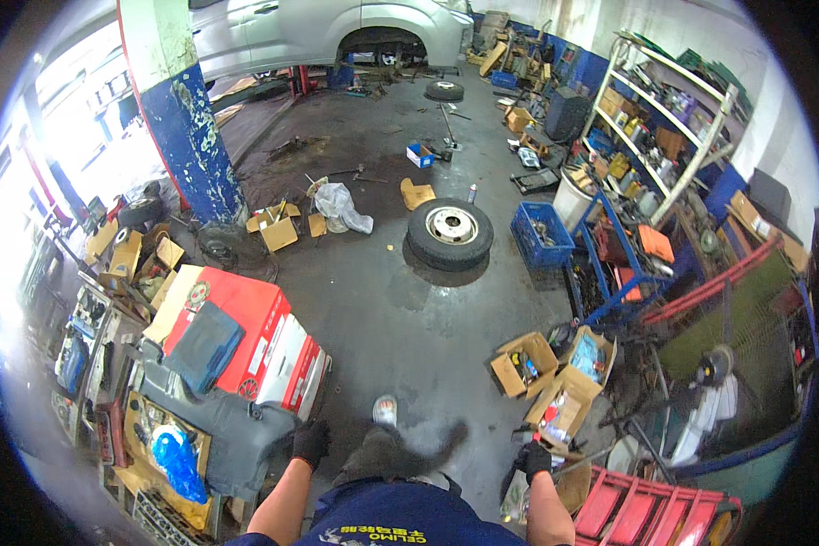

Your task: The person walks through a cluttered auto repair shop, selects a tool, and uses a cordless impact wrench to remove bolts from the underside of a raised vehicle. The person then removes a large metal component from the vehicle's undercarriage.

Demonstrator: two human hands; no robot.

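Note:
My left hand [311, 443], in a black glove, hangs beside a red and white carton [266, 341] and a dark grey cover [237, 437]. Its fingers merge into one dark shape, and I make out nothing in it. On the other side, my right hand [533, 458], also gloved in black, is closed. A small red and dark object [535, 438] shows at its fingers, too unclear to name. Next to that hand stands an open cardboard box [564, 405] with small items inside. One of my shoes [385, 409] shows between the hands.
A wheel with a tyre [450, 234] lies flat ahead, near a blue crate [541, 235]. Farther off, a silver car [318, 32] is raised with a wheel off. A blue and white pillar [187, 127] stands left; crowded shelving [655, 118] and a red metal frame [651, 510] are right.

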